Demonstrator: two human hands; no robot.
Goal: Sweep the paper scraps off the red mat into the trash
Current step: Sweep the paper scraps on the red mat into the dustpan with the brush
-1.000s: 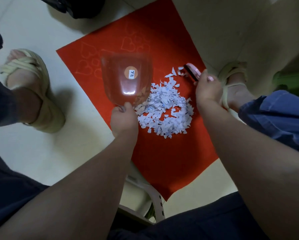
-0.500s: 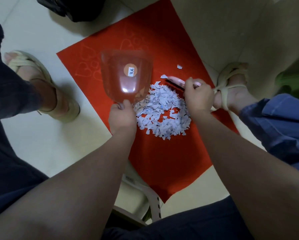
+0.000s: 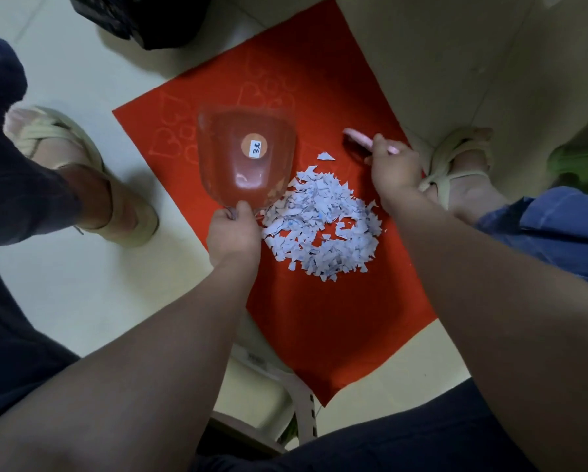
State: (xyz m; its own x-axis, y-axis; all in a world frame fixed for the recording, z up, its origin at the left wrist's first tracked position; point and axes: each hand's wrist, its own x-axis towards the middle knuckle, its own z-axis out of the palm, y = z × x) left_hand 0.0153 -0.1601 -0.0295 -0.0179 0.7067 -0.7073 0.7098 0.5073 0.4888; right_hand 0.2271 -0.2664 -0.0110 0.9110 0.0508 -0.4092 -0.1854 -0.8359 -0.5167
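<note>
Black trash bag (image 3: 149,18) at top, just off red mat (image 3: 336,318). Sandaled foot (image 3: 456,172) at mat's right edge, near right grip (image 3: 393,168). Right grip curled round pink brush (image 3: 357,139). Left grip (image 3: 233,233) curled round handle of clear dustpan (image 3: 248,158). Paper scraps (image 3: 319,226) piled on mat between both grips, right against dustpan's side. One stray scrap (image 3: 325,156) sits apart, nearer brush.

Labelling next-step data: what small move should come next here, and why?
Probably draw the pink brush in the right hand across the stray scrap, into the pile: that scrap lies apart, just beside the brush, while the left hand holds the dustpan next to the pile.
</note>
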